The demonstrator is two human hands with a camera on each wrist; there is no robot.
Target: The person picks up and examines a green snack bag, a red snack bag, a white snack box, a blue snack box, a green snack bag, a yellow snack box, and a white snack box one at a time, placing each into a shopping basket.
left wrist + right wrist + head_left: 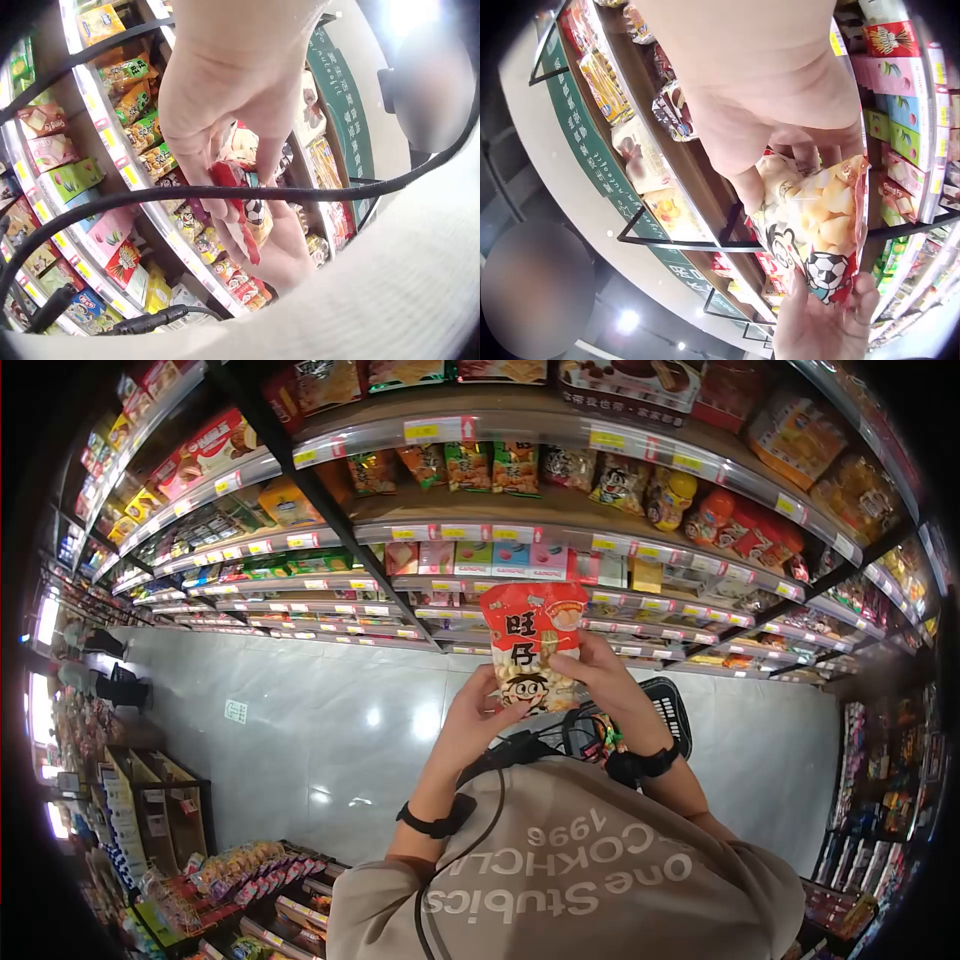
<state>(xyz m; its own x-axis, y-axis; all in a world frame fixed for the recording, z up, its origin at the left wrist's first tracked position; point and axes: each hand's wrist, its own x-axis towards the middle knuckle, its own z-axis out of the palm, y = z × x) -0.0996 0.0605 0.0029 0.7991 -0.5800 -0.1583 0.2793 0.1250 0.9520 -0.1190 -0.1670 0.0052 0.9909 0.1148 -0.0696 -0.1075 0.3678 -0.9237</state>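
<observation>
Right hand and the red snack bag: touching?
Touching: the head view shows the right hand with its thumb lying across the front of the red snack bag.

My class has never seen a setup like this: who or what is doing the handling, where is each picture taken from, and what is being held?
There is no robot: a person in a grey-brown printed shirt works bare-handed in a shop aisle. The wide, round picture comes from the head, looking forward and down. The other two come from the left and right wrists, so each shows its own hand large at the top.

The left hand and right hand together hold a red-topped snack bag with a cartoon face. Beyond it, long shelves carry green-and-orange snack bags and pastel boxes. A glossy grey floor lies below.
</observation>
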